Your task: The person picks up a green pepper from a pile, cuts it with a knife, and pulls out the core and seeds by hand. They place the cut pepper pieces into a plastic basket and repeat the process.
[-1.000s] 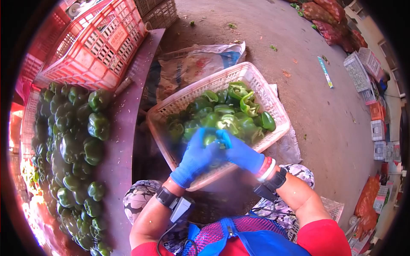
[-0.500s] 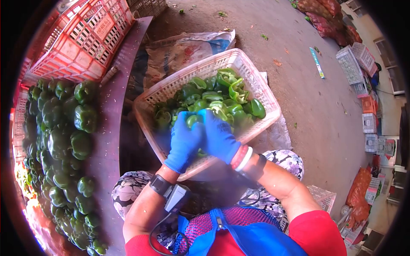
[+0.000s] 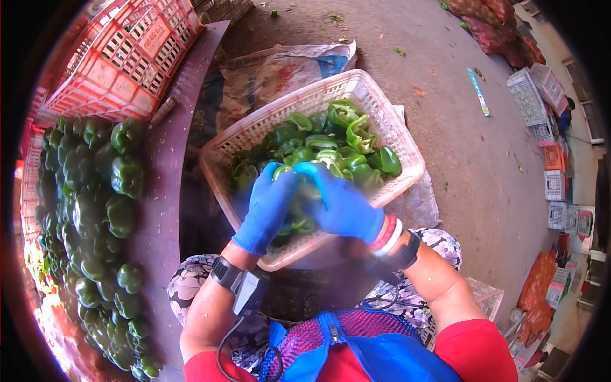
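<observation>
My left hand (image 3: 268, 209), in a blue glove, is closed with a pale green bell pepper piece (image 3: 282, 170) at its fingertips. My right hand (image 3: 347, 207), gloved alike, curls its fingers around a blurred green shape (image 3: 308, 194) between the hands, which looks like part of a bell pepper. Both hands are over the near side of a pale pink plastic basket (image 3: 402, 153). Inside it lie several torn and halved green bell peppers (image 3: 326, 142), some showing pale insides. The palms and what they cover are hidden.
On the left, a table (image 3: 163, 210) bears a heap of whole green peppers (image 3: 86, 216) and a red crate (image 3: 137, 57). A sack (image 3: 254, 83) lies behind the basket. Stacked crates (image 3: 525, 95) and filled net bags (image 3: 490, 28) stand across the floor at right.
My hands have moved apart, the right one to the right and the left slightly left. A gap with blurred green has opened between them. The view has shifted slightly.
</observation>
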The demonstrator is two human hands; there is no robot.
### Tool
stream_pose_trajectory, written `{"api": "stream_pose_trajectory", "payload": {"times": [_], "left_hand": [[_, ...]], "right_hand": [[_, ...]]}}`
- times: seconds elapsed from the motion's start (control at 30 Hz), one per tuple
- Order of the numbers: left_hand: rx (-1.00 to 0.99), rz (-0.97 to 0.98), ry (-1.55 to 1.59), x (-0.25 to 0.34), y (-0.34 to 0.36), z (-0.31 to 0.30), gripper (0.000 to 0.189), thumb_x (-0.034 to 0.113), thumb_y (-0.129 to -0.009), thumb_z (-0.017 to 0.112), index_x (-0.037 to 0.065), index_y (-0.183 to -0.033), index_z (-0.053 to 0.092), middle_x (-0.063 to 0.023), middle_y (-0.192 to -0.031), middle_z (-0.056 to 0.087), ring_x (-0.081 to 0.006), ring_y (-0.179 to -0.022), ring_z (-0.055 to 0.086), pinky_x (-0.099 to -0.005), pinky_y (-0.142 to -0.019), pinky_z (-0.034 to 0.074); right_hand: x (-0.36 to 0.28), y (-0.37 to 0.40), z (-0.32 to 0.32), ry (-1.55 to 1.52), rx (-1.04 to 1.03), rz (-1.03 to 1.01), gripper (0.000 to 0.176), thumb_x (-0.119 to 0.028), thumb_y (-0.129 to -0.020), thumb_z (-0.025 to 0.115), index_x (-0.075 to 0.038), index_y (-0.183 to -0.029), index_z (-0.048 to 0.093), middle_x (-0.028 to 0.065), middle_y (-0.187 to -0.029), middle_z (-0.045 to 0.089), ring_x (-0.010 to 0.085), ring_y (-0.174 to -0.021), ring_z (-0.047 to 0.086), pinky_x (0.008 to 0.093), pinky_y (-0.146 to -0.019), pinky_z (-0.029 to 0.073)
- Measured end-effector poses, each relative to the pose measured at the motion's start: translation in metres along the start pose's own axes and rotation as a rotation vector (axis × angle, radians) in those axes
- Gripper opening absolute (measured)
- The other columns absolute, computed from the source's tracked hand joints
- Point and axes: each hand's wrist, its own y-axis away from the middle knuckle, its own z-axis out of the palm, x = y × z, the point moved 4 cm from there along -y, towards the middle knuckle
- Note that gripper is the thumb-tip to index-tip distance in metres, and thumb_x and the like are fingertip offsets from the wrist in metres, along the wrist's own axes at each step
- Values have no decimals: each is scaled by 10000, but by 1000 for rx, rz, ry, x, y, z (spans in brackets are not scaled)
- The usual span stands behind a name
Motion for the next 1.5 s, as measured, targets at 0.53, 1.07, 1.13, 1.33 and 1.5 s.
{"api": "stream_pose_trajectory", "payload": {"times": [0.53, 1.07, 1.13, 1.33, 1.5], "left_hand": [[-454, 63, 26, 19, -2, 5, 436, 117, -989, 636, 55, -1407, 531, -110, -1179, 675, -183, -913, 710, -323, -807, 609], [-347, 262, -104, 20, 8, 1, 382, 109, -970, 618, 72, -1304, 436, -75, -1040, 635, -136, -745, 683, -253, -598, 556], [-392, 111, 78, 26, 13, 2, 353, 117, -968, 628, 85, -1273, 452, -63, -1010, 636, -121, -731, 671, -235, -580, 531], [-296, 104, 242, 16, 1, 7, 339, 153, -968, 675, 61, -1240, 495, -67, -1000, 662, -126, -764, 681, -254, -597, 549], [-350, 134, 140, 27, 2, 1, 344, 159, -972, 694, 32, -1235, 514, -87, -1007, 672, -138, -786, 695, -272, -615, 577]], "right_hand": [[4, -13, -27, -802, -231, 558, 500, -535, -1063, 489, -70, -1061, 672, 31, -848, 668, 88, -628, 593, 247, -504, 458], [25, 1, -4, -1371, -287, 522, 288, -382, -1052, 597, -127, -1184, 618, -4, -942, 675, 56, -669, 611, 222, -526, 504], [16, 3, -2, -1529, -269, 585, 238, -355, -1050, 604, -143, -1155, 626, -1, -923, 677, 78, -678, 631, 231, -531, 513], [10, -8, -6, -1022, 74, 327, 151, -256, -1072, 556, -140, -1124, 637, 0, -920, 671, 71, -697, 633, 225, -550, 517], [-2, -15, -12, -929, 150, 361, 175, -246, -1094, 513, -124, -1091, 639, -29, -817, 625, 46, -655, 572, 205, -539, 478]]}}
